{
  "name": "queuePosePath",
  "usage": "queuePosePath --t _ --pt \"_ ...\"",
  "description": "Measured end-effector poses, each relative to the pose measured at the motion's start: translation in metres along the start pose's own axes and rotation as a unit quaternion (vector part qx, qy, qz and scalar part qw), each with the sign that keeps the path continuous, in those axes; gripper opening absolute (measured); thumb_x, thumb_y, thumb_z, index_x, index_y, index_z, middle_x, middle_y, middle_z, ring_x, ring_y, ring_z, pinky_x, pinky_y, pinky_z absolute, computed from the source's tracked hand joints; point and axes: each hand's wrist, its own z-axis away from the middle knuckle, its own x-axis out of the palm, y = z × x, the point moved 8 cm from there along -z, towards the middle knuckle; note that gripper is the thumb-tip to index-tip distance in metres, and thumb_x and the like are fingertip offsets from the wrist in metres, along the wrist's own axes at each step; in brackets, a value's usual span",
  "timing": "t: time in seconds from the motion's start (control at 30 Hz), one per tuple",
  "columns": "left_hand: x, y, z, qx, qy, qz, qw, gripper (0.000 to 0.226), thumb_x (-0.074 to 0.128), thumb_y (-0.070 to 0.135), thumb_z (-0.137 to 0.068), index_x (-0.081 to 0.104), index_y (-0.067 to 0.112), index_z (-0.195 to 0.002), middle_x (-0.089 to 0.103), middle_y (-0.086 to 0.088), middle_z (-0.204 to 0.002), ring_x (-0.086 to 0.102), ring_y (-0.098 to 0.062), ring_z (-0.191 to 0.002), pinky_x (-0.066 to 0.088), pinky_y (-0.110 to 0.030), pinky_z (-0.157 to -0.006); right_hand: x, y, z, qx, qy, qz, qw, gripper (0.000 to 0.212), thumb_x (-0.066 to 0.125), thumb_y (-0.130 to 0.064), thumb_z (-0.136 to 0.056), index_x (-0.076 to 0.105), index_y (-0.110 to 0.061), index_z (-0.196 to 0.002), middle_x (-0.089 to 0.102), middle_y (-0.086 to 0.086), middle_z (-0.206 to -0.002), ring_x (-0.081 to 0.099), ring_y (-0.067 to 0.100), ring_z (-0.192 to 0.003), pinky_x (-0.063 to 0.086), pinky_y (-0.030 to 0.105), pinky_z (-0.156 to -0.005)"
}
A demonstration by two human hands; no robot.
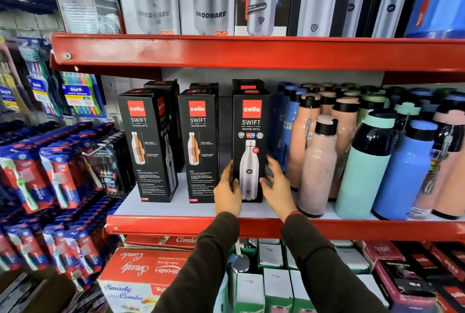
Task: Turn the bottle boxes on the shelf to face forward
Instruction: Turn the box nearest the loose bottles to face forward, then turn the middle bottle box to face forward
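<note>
— Which box are they working on?

— The right box (250,146) of the three black bottle boxes standing along the near edge of the middle shelf (176,224). It is sitting upright with the steel-bottle picture facing us. The left hand (227,193) is pressing flat against its lower left side, fingers apart, and the right hand (278,186) is cupping the lower right edge, fingers spread too. Both are touching the card rather than clamping it hard.

— Is it going to be awkward to turn?

— I doubt it. It is looking like a tall, narrow carton, stiff at the corners but thin on the faces, so squeezing the middle could dent it. With a steel flask inside I'd guess it is bottom-heavy enough to stand, yet tall enough to tip. Holding low on both side edges, as they are doing, seems the safe place.

— And the others?

— The middle box (200,146) and the left box (148,146) are showing their text panels, the left one angled. The loose bottles (319,169) are crowding just beside the right hand, so a wide swing could be knocking them.
</note>
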Motion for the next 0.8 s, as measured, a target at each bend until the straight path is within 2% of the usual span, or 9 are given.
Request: queuePosePath --t 0.1,0.2,0.27,0.33,0.43,0.5,0.6,0.7,0.8 --pt "0.001 0.000 0.002 0.001 0.004 0.004 1.000 0.056 0.045 -0.001 -0.098 0.041 0.023 -0.149 0.060 -0.009 -0.141 0.055 -0.020 -0.134 0.036 -0.019 -0.106 -0.006 0.000 0.002 -0.003 0.021 0.010 1.000 0.055 0.055 0.008 -0.090 0.046 -0.019 -0.137 0.056 0.003 -0.135 0.051 0.012 -0.126 0.044 0.031 -0.106" --pt "0.001 0.000 0.002 0.004 0.005 0.007 1.000 0.056 0.045 -0.001 -0.098 0.041 0.023 -0.149 0.060 -0.009 -0.141 0.055 -0.020 -0.134 0.037 -0.021 -0.107 -0.012 0.005 0.004 0.001 0.048 0.041 0.998 0.037 0.064 0.000 -0.088 0.057 -0.010 -0.123 0.066 0.007 -0.123 0.059 0.012 -0.110 0.049 0.023 -0.096" --pt "0.000 0.002 0.002 0.006 0.010 -0.002 1.000 0.056 0.046 -0.001 -0.097 0.042 0.022 -0.148 0.061 -0.010 -0.140 0.056 -0.020 -0.132 0.038 -0.020 -0.105 -0.015 0.010 0.005 0.009 0.068 0.052 0.996 0.029 0.068 -0.002 -0.086 0.062 -0.007 -0.114 0.070 0.009 -0.113 0.065 0.015 -0.101 0.047 0.005 -0.082" --pt "-0.003 0.006 0.006 0.012 0.018 0.000 1.000 0.054 0.047 -0.001 -0.097 0.043 0.020 -0.146 0.061 -0.009 -0.139 0.057 -0.019 -0.131 0.038 -0.019 -0.103 -0.017 0.013 0.008 0.017 0.087 0.056 0.994 0.024 0.069 -0.002 -0.085 0.065 -0.006 -0.108 0.071 0.009 -0.106 0.065 0.010 -0.090 0.043 -0.004 -0.071" --pt "-0.013 0.013 0.015 0.030 0.042 0.031 0.998 0.053 0.048 -0.001 -0.097 0.043 0.023 -0.144 0.058 0.000 -0.140 0.056 -0.014 -0.128 0.041 -0.025 -0.106 -0.023 0.010 0.018 0.028 0.120 0.035 0.992 0.021 0.070 -0.004 -0.085 0.066 -0.011 -0.104 0.069 0.003 -0.097 0.058 -0.005 -0.082 0.047 0.001 -0.072" --pt "-0.021 0.018 0.021 0.053 0.058 0.056 0.995 0.052 0.048 -0.001 -0.097 0.045 0.026 -0.141 0.058 0.005 -0.135 0.059 -0.013 -0.120 0.047 -0.033 -0.106 -0.025 0.005 0.025 0.023 0.150 0.012 0.988 0.020 0.071 -0.007 -0.084 0.066 -0.013 -0.103 0.069 0.001 -0.095 0.060 -0.003 -0.082 0.049 0.006 -0.071" --pt "-0.035 0.032 0.028 0.110 0.083 0.059 0.989 0.048 0.048 0.002 -0.098 0.047 0.024 -0.140 0.056 0.006 -0.131 0.058 -0.010 -0.116 0.049 -0.030 -0.102 -0.018 -0.011 0.035 -0.007 0.172 -0.030 0.985 0.020 0.073 -0.008 -0.083 0.067 -0.014 -0.101 0.069 0.002 -0.095 0.064 0.007 -0.082 0.047 0.004 -0.067" --pt "-0.054 0.047 0.033 0.174 0.127 0.031 0.976 0.046 0.048 0.002 -0.098 0.048 0.018 -0.141 0.054 -0.002 -0.133 0.052 -0.014 -0.125 0.042 -0.026 -0.108 0.000 -0.031 0.043 -0.035 0.157 -0.068 0.985 0.019 0.072 -0.009 -0.084 0.066 -0.013 -0.102 0.069 0.000 -0.098 0.064 0.004 -0.085 0.050 0.008 -0.071" --pt "-0.079 0.047 0.031 0.176 0.191 0.007 0.966 0.046 0.047 0.002 -0.097 0.047 0.015 -0.141 0.049 -0.007 -0.139 0.043 -0.020 -0.135 0.030 -0.025 -0.115 0.025 -0.043 0.044 -0.038 0.118 -0.086 0.989 0.026 0.071 -0.011 -0.086 0.066 -0.015 -0.111 0.069 -0.002 -0.110 0.066 0.005 -0.093 0.052 0.011 -0.078"
